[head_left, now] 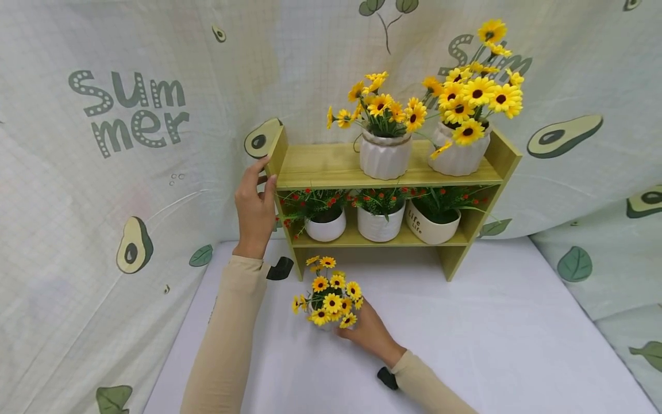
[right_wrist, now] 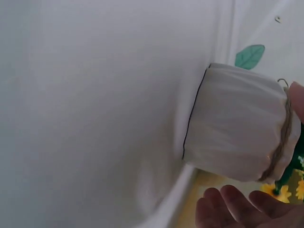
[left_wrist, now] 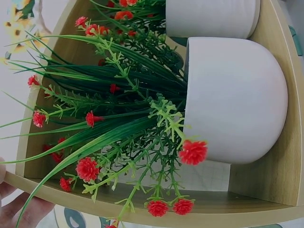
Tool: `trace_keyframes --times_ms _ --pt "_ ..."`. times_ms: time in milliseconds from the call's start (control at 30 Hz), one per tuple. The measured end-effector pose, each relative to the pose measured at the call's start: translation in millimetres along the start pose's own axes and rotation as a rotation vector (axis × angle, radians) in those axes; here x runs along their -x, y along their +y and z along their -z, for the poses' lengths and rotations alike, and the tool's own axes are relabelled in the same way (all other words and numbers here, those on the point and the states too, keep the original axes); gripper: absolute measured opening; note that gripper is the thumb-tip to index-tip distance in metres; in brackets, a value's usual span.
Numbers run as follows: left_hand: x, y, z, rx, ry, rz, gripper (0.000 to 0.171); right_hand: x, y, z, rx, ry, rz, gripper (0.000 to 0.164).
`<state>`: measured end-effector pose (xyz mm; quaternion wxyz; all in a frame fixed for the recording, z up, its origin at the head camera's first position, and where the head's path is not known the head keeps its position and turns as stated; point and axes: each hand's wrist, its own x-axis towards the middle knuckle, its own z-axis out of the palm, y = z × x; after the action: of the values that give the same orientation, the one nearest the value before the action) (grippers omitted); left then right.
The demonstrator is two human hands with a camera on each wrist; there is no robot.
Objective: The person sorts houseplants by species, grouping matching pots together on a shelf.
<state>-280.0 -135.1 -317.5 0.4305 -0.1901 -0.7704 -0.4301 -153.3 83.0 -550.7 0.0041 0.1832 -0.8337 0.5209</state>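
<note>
My left hand grips the upper left side of a small two-tier wooden shelf. In the left wrist view its fingers lie at the outer face of the side panel. My right hand is around a pot of yellow daisies on the table before the shelf. The right wrist view shows that white ribbed flowerpot with twine near its rim. The thumb overlaps the rim, while the fingers are slightly bent, with a gap between them and the pot.
Two white pots of yellow flowers, a smaller one and a taller one, stand on the top tier. Below are three pots with red-flowered greenery: a round one, a middle one and a lettered one. Printed cloth hangs behind.
</note>
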Motion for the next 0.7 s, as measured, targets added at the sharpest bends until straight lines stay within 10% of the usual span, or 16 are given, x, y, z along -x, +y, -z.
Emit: trace_keyframes --times_ms 700 --pt "0.1 1.3 -0.2 -0.003 0.004 0.019 0.037 -19.7 -10.4 -25.0 -0.141 0.03 -0.011 0.074"
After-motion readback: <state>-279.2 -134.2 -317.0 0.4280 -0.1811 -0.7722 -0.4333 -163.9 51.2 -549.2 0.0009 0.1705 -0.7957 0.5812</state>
